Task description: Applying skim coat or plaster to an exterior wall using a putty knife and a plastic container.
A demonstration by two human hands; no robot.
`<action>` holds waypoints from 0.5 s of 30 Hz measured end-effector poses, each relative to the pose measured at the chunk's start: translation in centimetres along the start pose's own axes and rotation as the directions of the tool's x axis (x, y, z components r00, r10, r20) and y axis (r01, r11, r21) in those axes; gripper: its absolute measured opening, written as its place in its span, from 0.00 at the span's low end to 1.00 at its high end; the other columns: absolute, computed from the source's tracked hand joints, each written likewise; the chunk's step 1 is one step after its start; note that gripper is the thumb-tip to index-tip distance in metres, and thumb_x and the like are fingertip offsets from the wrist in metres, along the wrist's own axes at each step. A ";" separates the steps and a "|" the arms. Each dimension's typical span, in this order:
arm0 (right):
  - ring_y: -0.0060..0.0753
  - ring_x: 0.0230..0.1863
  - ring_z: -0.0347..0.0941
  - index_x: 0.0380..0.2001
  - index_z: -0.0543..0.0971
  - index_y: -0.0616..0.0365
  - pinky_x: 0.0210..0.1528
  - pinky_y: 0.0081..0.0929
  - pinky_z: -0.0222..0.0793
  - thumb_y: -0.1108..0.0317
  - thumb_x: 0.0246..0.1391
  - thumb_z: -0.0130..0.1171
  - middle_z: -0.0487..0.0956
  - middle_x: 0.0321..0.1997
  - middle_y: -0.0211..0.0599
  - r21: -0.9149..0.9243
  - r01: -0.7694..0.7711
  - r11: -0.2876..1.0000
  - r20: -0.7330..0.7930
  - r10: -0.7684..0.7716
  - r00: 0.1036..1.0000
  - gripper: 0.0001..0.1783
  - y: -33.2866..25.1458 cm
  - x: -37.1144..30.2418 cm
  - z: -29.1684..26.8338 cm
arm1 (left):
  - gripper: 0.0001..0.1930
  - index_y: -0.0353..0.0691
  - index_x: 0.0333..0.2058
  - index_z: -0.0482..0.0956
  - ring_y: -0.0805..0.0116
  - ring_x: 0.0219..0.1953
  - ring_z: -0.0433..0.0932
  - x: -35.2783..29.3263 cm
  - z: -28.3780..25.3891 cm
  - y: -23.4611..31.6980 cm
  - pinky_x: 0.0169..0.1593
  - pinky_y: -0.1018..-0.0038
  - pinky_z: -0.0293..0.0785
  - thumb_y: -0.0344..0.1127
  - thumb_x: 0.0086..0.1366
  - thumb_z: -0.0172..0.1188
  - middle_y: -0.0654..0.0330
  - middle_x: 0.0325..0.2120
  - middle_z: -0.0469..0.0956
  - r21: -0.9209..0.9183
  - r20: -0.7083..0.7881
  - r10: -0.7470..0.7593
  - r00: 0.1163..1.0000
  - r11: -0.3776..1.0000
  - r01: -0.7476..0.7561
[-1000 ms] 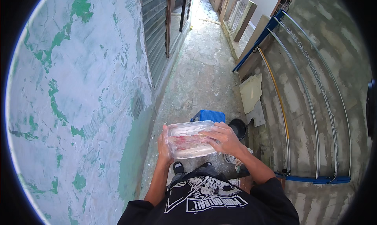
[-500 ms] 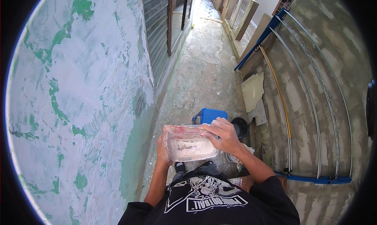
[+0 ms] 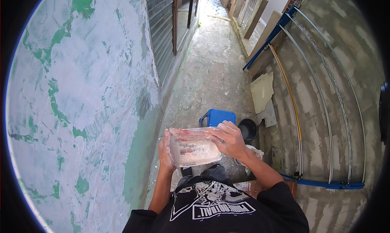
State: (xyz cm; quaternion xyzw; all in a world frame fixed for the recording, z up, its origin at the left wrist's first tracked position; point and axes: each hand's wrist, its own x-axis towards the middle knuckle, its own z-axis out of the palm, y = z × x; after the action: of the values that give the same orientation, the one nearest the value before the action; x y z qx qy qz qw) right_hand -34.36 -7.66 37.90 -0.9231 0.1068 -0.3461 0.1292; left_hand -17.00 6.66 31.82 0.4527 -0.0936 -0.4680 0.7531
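The tub (image 3: 194,149), a clear plastic box smeared with white, sits at chest height between both hands, just above the person's dark printed shirt (image 3: 215,204). What lies inside is hard to make out: reddish and white smudges show through the wall, no more. The left hand (image 3: 165,151) is pressed flat against the tub's left end, partly hidden behind the cloudy plastic, fingers closed around that side. The right hand (image 3: 229,138) grips the right end from above, fingers curled over the rim.

Below the hands, a blue stool (image 3: 217,117) stands on the floor, its near edge hidden by the tub and right hand. Just right of it is one black bucket (image 3: 248,129), half covered by the right wrist. A pale bundle (image 3: 254,153) beside the forearm is too obscured to identify.

The place is a narrow concrete alley (image 3: 211,66), stained and patchy. The left wall (image 3: 81,91) is scraped white plaster with green paint patches, followed by a louvred window (image 3: 162,34). The right wall (image 3: 325,70) is bare grey block, with a blue-framed metal rack (image 3: 317,111) leaning on it and one broken board piece (image 3: 262,91) beside that. Planks (image 3: 252,9) lean farther down, too small to count.
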 end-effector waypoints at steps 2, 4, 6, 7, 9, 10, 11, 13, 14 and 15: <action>0.35 0.26 0.66 0.40 0.84 0.57 0.29 0.30 0.61 0.69 0.39 0.72 0.72 0.23 0.32 0.088 0.012 0.996 0.023 -0.014 1.000 0.19 -0.4 -0.3 0.4 | 0.31 0.28 0.44 0.74 0.60 0.35 0.81 0.3 -0.9 -0.5 0.37 0.66 0.83 0.58 0.71 0.45 0.48 0.38 0.78 -0.006 -0.015 0.011 1.000 1.000 -0.011; 0.35 0.26 0.66 0.40 0.84 0.56 0.29 0.30 0.60 0.70 0.39 0.72 0.72 0.23 0.32 0.108 0.040 0.993 0.042 -0.045 0.998 0.20 -0.5 -0.4 0.7 | 0.31 0.28 0.44 0.74 0.60 0.36 0.81 0.6 -1.7 -1.2 0.38 0.66 0.82 0.58 0.71 0.45 0.48 0.38 0.79 -0.012 -0.034 0.026 0.999 1.000 -0.027; 0.35 0.26 0.65 0.41 0.84 0.55 0.29 0.31 0.60 0.70 0.39 0.72 0.72 0.23 0.31 0.125 0.059 0.990 0.059 -0.067 0.996 0.20 -0.6 -0.5 0.9 | 0.31 0.27 0.45 0.73 0.60 0.38 0.81 0.6 -1.9 -1.6 0.43 0.66 0.80 0.58 0.72 0.45 0.47 0.38 0.79 0.004 -0.049 0.026 0.998 1.000 -0.026; 0.35 0.26 0.65 0.41 0.84 0.55 0.29 0.31 0.60 0.69 0.39 0.72 0.72 0.23 0.31 0.149 0.031 0.988 0.041 -0.038 0.998 0.20 -0.5 -0.2 0.8 | 0.31 0.27 0.45 0.73 0.60 0.38 0.81 0.6 -2.0 -1.7 0.43 0.66 0.80 0.58 0.72 0.45 0.47 0.38 0.79 0.006 -0.048 0.024 0.999 1.000 -0.023; 0.35 0.26 0.65 0.41 0.84 0.54 0.29 0.32 0.60 0.68 0.39 0.72 0.72 0.23 0.31 0.183 0.004 0.983 0.026 -0.009 1.000 0.20 -0.4 0.2 0.7 | 0.32 0.27 0.46 0.74 0.60 0.40 0.81 0.1 -2.1 -1.6 0.46 0.67 0.78 0.58 0.72 0.44 0.47 0.39 0.79 0.081 -0.057 0.097 0.994 0.992 -0.092; 0.35 0.27 0.66 0.42 0.84 0.53 0.31 0.32 0.61 0.67 0.43 0.70 0.72 0.24 0.30 0.121 -0.001 0.993 0.038 -0.004 0.999 0.19 -0.5 0.4 0.6 | 0.32 0.27 0.46 0.74 0.60 0.40 0.81 -0.1 -2.0 -1.5 0.46 0.67 0.78 0.58 0.72 0.44 0.47 0.39 0.79 0.083 -0.061 0.097 0.993 0.992 -0.092; 0.35 0.27 0.67 0.42 0.84 0.53 0.32 0.32 0.63 0.66 0.46 0.68 0.72 0.24 0.30 0.054 -0.005 0.999 0.049 0.002 0.999 0.17 -0.5 0.6 0.5 | 0.32 0.27 0.46 0.74 0.60 0.40 0.80 -0.1 -1.8 -1.2 0.46 0.67 0.78 0.58 0.72 0.44 0.47 0.40 0.79 0.064 -0.075 0.117 0.990 0.992 -0.112; 0.35 0.28 0.67 0.42 0.84 0.53 0.32 0.31 0.63 0.66 0.46 0.68 0.72 0.24 0.29 0.090 0.003 0.996 0.055 -0.008 0.998 0.17 -0.8 0.1 1.0 | 0.32 0.27 0.46 0.74 0.60 0.40 0.80 -0.1 -1.6 -0.8 0.45 0.68 0.78 0.58 0.72 0.44 0.47 0.40 0.79 0.045 -0.090 0.138 0.986 0.990 -0.134; 0.35 0.28 0.67 0.43 0.84 0.53 0.32 0.31 0.63 0.66 0.46 0.68 0.73 0.24 0.29 0.126 0.012 0.992 0.061 -0.020 0.998 0.17 -1.0 -0.2 1.3 | 0.31 0.27 0.46 0.74 0.60 0.40 0.80 0.0 -1.6 -0.6 0.46 0.67 0.77 0.58 0.72 0.44 0.47 0.40 0.79 0.028 -0.110 0.109 0.988 0.994 -0.106; 0.35 0.28 0.67 0.43 0.84 0.53 0.32 0.31 0.63 0.66 0.46 0.68 0.73 0.24 0.29 0.126 0.015 0.992 0.061 -0.023 0.998 0.17 -1.1 -0.5 1.6 | 0.31 0.28 0.46 0.74 0.60 0.40 0.80 0.0 -1.7 -0.5 0.46 0.67 0.77 0.58 0.72 0.45 0.47 0.40 0.79 0.010 -0.129 0.079 0.988 0.997 -0.079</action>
State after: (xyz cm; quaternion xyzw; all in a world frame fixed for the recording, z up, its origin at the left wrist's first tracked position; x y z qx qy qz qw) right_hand -33.57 -6.22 36.78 -0.9245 0.0719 -0.3244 0.1869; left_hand -16.37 7.57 30.48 0.4797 -0.0636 -0.4073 0.7745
